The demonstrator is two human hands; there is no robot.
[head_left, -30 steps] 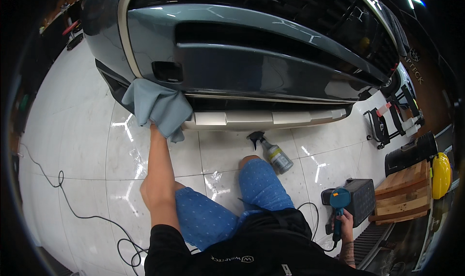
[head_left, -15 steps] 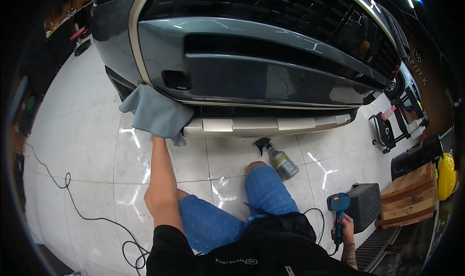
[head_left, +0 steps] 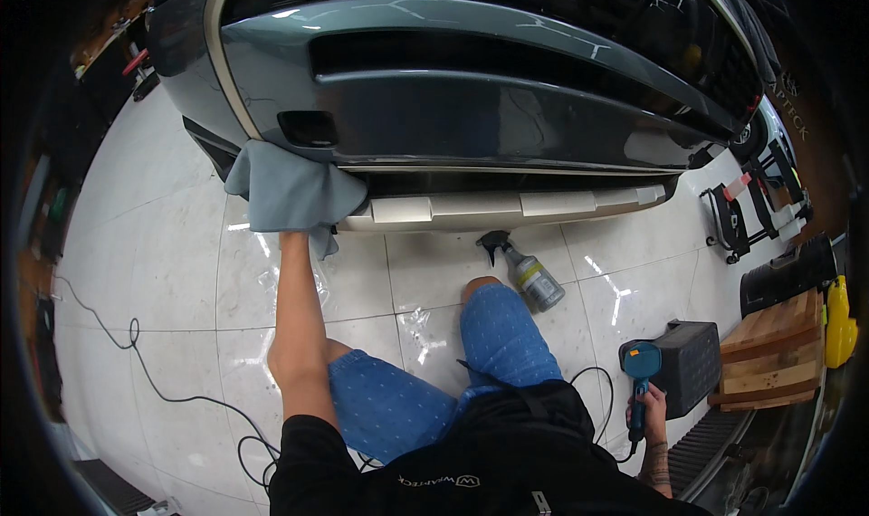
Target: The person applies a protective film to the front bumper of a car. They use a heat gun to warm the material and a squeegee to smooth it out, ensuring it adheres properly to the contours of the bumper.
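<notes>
My left arm reaches forward to the lower left corner of the grey car's bumper. A grey-blue microfiber cloth covers my left hand almost wholly, so its fingers are hidden. The cloth lies against the bumper corner, beside the beige trim strip, and hangs in folds over the hand. Low on the right, my right hand is closed around the handle of a teal corded heat gun, held away from the car. A spray bottle with a black trigger head stands on the floor between my knees and the bumper.
A black cord loops over the tiled floor at left. Right of the heat gun sits a dark box, with a wooden stool and a yellow object beyond. A wheeled cart stands farther off. The silver lower trim juts out.
The view has shifted a little, with the car now higher in the picture. My left hand and the cloth stay at the bumper corner. The heat gun remains in my right hand.
</notes>
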